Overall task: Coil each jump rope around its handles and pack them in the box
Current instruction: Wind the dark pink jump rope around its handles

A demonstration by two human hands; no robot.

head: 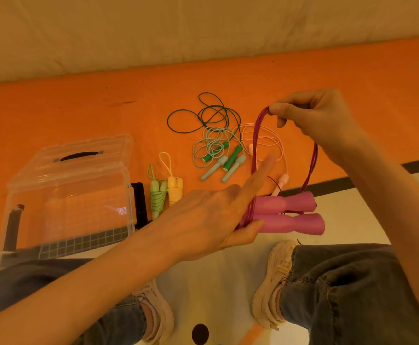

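Status of work: partly complete, packing not begun.

Landmark for all positions: the clear box (66, 195), which stands on the orange mat (79, 108) with its lid (79, 153) raised behind it. Nothing can be made out inside the box.

Finished items: two ropes appear fully coiled round their handles. The green bundle (157, 197) lies just beside the box on its right, and the yellow bundle (174, 190) lies touching or nearly touching the green one, on the side away from the box. Neither is packed.

Item in hand: the magenta rope (258, 135). The left hand (218, 217) holds the two pink handles (293, 215) side by side, thumb beneath and forefinger extended; its grip is closed on the handles and on the cord strands gathered at their near end. The right hand (313, 115) pinches the top of the gathered loops, holding them up in a tall arch. In my judgement the cord is gathered but not yet wound round the handles.

Outstanding: a tangle of loose ropes lies well to the right of the box, beyond the two bundles: a dark green rope (203, 115), a pale mint rope (213, 145) and a pale pink rope (265, 140), partly hidden behind the magenta loops. All three remain to be coiled, and all six to be packed.
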